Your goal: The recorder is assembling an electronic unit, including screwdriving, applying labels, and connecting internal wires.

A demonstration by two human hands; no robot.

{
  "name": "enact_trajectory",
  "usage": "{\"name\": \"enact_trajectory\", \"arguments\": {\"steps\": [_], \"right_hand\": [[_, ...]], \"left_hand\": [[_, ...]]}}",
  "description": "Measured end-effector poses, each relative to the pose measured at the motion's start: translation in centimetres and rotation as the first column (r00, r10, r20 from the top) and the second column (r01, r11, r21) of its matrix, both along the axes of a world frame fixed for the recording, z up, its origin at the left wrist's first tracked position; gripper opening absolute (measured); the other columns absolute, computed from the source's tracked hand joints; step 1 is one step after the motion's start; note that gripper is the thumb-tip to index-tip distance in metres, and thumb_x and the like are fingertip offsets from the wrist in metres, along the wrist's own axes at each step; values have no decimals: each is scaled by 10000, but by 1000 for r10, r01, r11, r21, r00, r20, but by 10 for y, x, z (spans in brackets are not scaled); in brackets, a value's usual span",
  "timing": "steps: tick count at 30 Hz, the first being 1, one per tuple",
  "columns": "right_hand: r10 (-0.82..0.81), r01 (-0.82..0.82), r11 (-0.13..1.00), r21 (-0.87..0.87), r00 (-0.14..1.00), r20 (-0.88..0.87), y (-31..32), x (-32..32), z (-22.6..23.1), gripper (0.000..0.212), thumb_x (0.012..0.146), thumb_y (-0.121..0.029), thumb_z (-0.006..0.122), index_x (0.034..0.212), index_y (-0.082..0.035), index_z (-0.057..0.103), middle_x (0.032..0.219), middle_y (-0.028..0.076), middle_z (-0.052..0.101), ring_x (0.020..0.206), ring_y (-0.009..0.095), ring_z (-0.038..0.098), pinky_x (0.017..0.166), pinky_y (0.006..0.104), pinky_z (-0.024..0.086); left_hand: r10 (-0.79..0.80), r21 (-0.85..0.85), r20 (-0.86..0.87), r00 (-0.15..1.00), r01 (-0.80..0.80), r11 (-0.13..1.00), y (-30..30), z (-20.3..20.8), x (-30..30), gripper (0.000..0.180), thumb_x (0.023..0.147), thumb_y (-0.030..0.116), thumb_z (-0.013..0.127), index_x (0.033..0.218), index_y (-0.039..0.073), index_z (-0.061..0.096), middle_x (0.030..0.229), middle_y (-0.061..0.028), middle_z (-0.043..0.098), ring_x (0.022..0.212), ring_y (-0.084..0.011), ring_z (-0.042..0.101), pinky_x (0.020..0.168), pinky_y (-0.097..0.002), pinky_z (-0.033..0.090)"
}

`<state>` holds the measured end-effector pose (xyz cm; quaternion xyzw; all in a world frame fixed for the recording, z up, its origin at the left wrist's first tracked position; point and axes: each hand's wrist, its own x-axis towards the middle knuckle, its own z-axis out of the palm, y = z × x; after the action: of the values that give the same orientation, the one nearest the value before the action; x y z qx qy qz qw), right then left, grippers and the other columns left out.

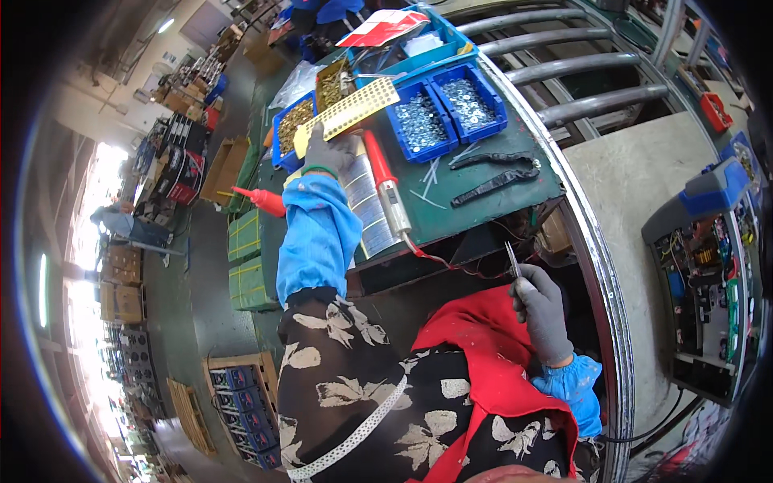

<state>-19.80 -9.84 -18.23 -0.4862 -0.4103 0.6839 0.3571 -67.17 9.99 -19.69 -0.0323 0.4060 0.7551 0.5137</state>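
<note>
Pinching metal tweezers (pixel 512 259) in the right hand (pixel 541 310), off the near edge of the worktop (pixel 471 216). Touching a yellow dotted sheet (pixel 348 110) with the left hand (pixel 328 153), too hidden to tell whether pinching, near brass-coloured parts (pixel 296 122).

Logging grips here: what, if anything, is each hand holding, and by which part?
Right hand: tweezers, by the end away from the tips. Left hand: at the yellow sheet's near end; whether it grips cannot be told.

Tweezers (pixel 512 260) look like smooth, shiny metal. Gloves (pixel 543 314): matt fabric. Sleeve covers (pixel 319 229): creased cloth. Dotted sheet (pixel 353 112): smooth, paper-like. Blue bins (pixel 435 151): smooth plastic, slightly glossy. Worktop (pixel 439 217) shows low sheen. Rollers (pixel 602 102): metal, dull shine.
</note>
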Motion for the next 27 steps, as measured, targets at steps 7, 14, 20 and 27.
{"name": "enact_trajectory", "arguments": {"steps": [7, 14, 20, 27], "right_hand": [[-275, 262, 956, 133, 958, 88, 3, 64, 23, 225, 859, -197, 572, 1009, -29, 582, 797, -9, 542, 699, 63, 470, 605, 223, 389], [-400, 413, 854, 317, 910, -110, 8, 90, 52, 496, 816, -234, 707, 1221, 15, 565, 1085, 70, 626, 998, 137, 572, 902, 299, 461], [-650, 678, 713, 177, 734, -197, -53, 119, 22, 364, 854, -148, 666, 1147, 52, 589, 936, 60, 651, 844, 105, 594, 763, 269, 493], [-908, 764, 403, 504, 401, 117, -103, 133, 12, 308, 919, -102, 566, 1182, 55, 598, 964, 148, 676, 849, 206, 659, 782, 312, 515]], "left_hand": [[-442, 409, -429, 788, 606, 682, -30, 95, 149, 551, 803, 135, 601, 1309, -56, 498, 1269, -175, 597, 1193, -319, 580, 1030, -465, 465], [-840, -17, -539, 63, 996, 85, -102, 90, 334, 502, 737, 55, 658, 1218, -78, 604, 1181, -148, 673, 1078, -234, 655, 957, -361, 508], [-817, 0, -575, -26, 999, -32, -137, 78, 442, 397, 810, 49, 649, 1192, -53, 619, 1077, -103, 693, 989, -164, 648, 917, -315, 493], [-783, -183, -595, -180, 979, -85, -158, 56, 488, 289, 871, 48, 635, 1141, -54, 635, 987, -89, 705, 851, -120, 665, 773, -265, 534]]}}
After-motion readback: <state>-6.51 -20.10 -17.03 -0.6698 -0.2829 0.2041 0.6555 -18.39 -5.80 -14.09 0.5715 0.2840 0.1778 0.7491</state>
